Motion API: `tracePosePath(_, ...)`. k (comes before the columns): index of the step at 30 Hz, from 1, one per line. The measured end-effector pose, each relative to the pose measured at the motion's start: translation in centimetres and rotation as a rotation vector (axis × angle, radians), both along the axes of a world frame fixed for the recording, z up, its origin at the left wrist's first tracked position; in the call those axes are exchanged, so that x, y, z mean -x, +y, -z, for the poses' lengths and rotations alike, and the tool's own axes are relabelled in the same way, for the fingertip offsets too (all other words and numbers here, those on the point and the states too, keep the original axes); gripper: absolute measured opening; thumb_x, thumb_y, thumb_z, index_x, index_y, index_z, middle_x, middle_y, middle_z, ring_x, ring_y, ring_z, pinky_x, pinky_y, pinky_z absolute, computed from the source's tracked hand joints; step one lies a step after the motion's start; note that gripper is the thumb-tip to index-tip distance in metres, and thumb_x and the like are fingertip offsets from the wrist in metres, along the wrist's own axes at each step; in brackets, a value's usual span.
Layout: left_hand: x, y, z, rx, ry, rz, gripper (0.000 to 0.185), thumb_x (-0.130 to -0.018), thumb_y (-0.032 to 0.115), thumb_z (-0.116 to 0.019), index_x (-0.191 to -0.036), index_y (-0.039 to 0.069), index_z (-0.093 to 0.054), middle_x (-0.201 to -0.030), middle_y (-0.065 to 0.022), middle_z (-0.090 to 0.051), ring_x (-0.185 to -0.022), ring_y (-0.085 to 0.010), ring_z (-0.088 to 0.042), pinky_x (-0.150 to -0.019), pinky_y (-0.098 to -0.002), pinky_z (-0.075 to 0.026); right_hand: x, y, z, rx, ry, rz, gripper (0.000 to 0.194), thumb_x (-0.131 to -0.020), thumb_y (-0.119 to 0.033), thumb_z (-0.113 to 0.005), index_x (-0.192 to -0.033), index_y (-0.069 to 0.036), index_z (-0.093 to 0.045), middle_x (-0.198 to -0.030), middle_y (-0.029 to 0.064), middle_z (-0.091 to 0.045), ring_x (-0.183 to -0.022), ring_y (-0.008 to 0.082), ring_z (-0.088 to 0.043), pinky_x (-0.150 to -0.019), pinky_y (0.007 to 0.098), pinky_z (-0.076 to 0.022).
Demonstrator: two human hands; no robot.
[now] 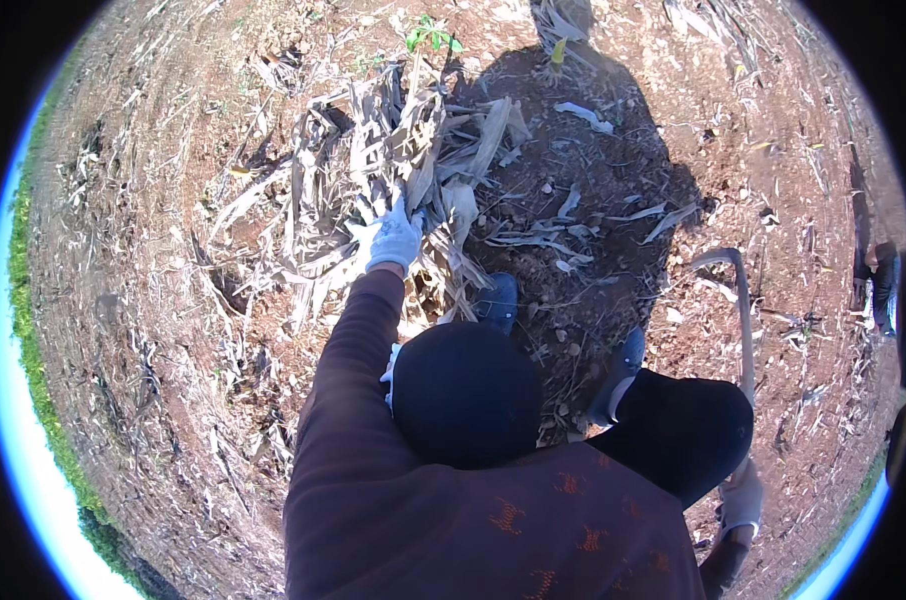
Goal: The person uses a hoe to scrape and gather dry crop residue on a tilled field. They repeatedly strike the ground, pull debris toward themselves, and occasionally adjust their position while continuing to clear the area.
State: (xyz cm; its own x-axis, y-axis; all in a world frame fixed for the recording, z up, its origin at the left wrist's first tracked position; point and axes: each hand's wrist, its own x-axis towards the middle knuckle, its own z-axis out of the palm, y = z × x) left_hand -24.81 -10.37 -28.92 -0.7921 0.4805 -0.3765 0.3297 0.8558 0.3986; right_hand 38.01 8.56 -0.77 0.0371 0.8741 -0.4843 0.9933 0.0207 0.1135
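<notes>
A heap of dry corn stalks and husks (393, 142) lies on the ground before me. My left hand (388, 234), in a white knit glove, reaches down to its near side with fingers spread against the dry leaves. No leaf is visibly clenched in those fingers. At my right side my right hand (741, 496), also gloved, is closed around the wooden handle of a sickle (744, 322). The curved blade points left at the top end, away from the heap. My knee partly hides the lower handle.
My blue shoe (501, 301) stands beside the heap, and my other shoe (628, 352) is further right. Reddish soil (790, 225) strewn with husk scraps surrounds me. A small green plant (432, 34) grows beyond the heap. Another person (883, 289) is partly visible at the right rim.
</notes>
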Motion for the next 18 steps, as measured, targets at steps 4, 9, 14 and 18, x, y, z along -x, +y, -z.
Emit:
tracePosePath(4,0.3,-0.5,3.4,0.043,0.134,0.039,0.065,-0.095,0.033,-0.053,-0.151,0.012,-0.031,-0.148,-0.0344,-0.031,-0.117,-0.0483,-0.055,-0.099,-0.0514,-0.046,0.9,-0.1,-0.1,0.032,0.066,0.084,0.047,-0.085,-0.008,-0.064,-0.132,-0.005,-0.056,-0.109,0.0198,-0.070,-0.101,0.0317,-0.068,-0.084,0.0394,-0.0522)
tracePosePath(9,0.3,0.4,3.7,0.426,0.388,0.126,0.069,-0.095,0.040,-0.051,-0.156,0.020,-0.025,-0.156,-0.0179,-0.032,-0.141,-0.0432,-0.033,-0.109,-0.0671,-0.028,2.8,-0.5,-0.7,0.041,0.181,0.301,0.044,-0.089,-0.010,-0.062,-0.132,-0.006,-0.057,-0.107,0.0157,-0.072,-0.093,0.0193,-0.068,-0.078,0.0335,-0.0510)
tracePosePath(14,1.0,1.5,2.3,0.475,0.218,0.088,0.076,-0.094,0.047,-0.049,-0.158,0.026,-0.015,-0.163,-0.0123,-0.017,-0.146,-0.0419,-0.024,-0.109,-0.0736,-0.015,2.4,-0.3,-0.2,0.070,0.103,0.353,0.044,-0.088,-0.017,-0.066,-0.129,-0.006,-0.058,-0.104,0.0156,-0.073,-0.087,0.0218,-0.070,-0.074,0.0374,-0.0539)
tracePosePath(18,1.5,-0.1,2.5,0.034,0.033,-0.007,0.069,-0.093,0.043,-0.055,-0.151,0.014,-0.031,-0.155,-0.0270,-0.028,-0.126,-0.0476,-0.050,-0.106,-0.0571,-0.039,0.0,-0.9,1.3,0.012,0.075,0.078,0.044,-0.085,-0.017,-0.069,-0.127,-0.006,-0.058,-0.098,0.0189,-0.072,-0.078,0.0301,-0.072,-0.062,0.0405,-0.0552)
